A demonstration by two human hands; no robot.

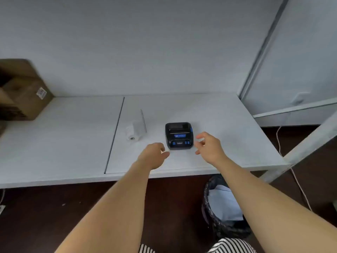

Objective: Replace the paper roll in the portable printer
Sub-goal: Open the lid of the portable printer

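Note:
A small black portable printer [179, 135] with blue buttons sits closed on the white table [228, 128]. A white paper roll [133, 133] lies on its side to the printer's left, about a hand's width away. My left hand [154, 155] hovers just off the printer's near left corner, fingers loosely curled and holding nothing. My right hand [208, 146] hovers beside the printer's right side with fingers spread and relaxed, not touching it.
A brown cardboard box [23, 95] stands at the table's far left. A dark waste bin [224, 207] with a pale liner sits on the floor below the table's front edge. A white cable [299, 187] hangs at the right, near a metal frame leg [308, 143].

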